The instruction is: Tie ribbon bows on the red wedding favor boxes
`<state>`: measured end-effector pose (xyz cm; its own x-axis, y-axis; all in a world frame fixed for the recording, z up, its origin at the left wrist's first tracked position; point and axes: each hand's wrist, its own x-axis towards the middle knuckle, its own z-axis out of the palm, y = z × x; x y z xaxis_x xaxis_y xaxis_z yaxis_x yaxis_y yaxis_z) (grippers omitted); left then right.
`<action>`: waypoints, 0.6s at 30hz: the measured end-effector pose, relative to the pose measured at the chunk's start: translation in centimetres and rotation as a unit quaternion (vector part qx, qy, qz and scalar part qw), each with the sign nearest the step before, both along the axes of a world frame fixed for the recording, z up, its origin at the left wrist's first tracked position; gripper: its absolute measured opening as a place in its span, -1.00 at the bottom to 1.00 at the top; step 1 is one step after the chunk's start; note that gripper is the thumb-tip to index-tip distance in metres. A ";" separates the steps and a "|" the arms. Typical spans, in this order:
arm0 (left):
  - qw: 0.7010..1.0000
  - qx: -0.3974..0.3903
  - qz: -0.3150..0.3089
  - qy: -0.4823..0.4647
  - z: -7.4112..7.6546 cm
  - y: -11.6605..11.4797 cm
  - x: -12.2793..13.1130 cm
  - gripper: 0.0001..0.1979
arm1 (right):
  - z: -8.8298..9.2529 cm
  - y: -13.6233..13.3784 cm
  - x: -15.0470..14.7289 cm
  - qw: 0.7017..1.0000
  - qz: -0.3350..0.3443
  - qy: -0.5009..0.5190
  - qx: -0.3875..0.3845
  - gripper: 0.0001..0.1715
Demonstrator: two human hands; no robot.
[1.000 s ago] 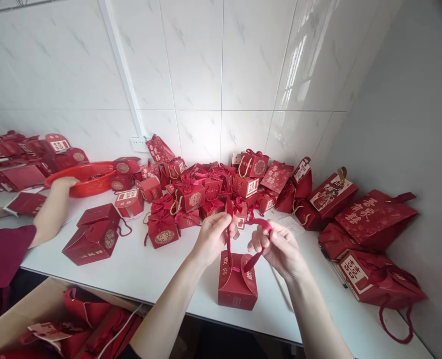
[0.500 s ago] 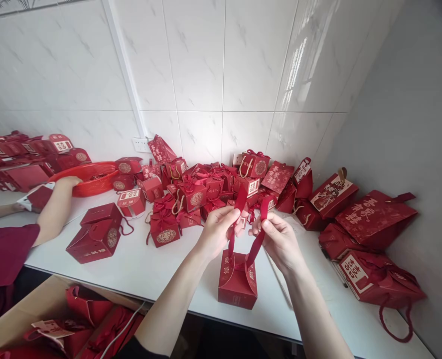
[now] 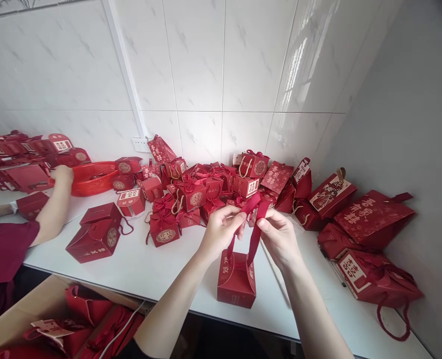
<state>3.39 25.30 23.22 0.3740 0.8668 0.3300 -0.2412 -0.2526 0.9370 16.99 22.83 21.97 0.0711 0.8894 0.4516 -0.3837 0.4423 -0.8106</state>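
Note:
A small red gift box (image 3: 236, 291) stands upright near the table's front edge, its curved flaps drawn together at the top. A red ribbon (image 3: 254, 239) rises from it in two lengths. My left hand (image 3: 222, 227) pinches the left length between thumb and fingers. The right length is pinched in my right hand (image 3: 278, 232), close beside the left one. Above the box the two ribbon ends come near each other; whether they touch I cannot tell. Some fingertips are hidden behind the ribbon.
Several red gift boxes (image 3: 196, 194) are heaped along the tiled wall. A larger red box (image 3: 93, 239) stands left, more bags (image 3: 373, 219) right. A co-worker's arm (image 3: 58, 204) reaches beside an orange-red basket (image 3: 93, 185). Below the table edge, a carton (image 3: 22, 309) holds red packaging.
My hands have moved closer together, bringing the two ribbon ends nearer each other. The box stays in place. The co-worker's hand has shifted left along the basket.

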 end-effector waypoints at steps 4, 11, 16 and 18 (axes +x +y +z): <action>0.996 0.040 0.024 0.071 0.3 -0.5 -0.2 -0.81 | 0.3 0.1 -0.1 0.999 -0.040 -0.024 0.022 -0.84; 0.990 0.078 0.016 0.114 0.6 -1.6 -0.3 -0.87 | 1.4 -0.4 0.0 0.994 -0.096 -0.053 0.027 -0.86; 0.983 0.130 0.006 0.133 0.7 -2.0 -0.2 -0.89 | 1.8 -0.6 -0.2 0.984 -0.146 -0.103 0.011 -0.87; 0.979 0.146 -0.001 0.141 0.8 -1.9 -0.3 -0.89 | 1.8 -0.6 -0.2 0.980 -0.162 -0.119 -0.008 -0.84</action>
<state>3.13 23.40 23.97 0.4875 0.7500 0.4471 0.0154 -0.5194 0.8544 16.80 22.20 23.75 0.2456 0.8446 0.4758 -0.0242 0.4960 -0.8680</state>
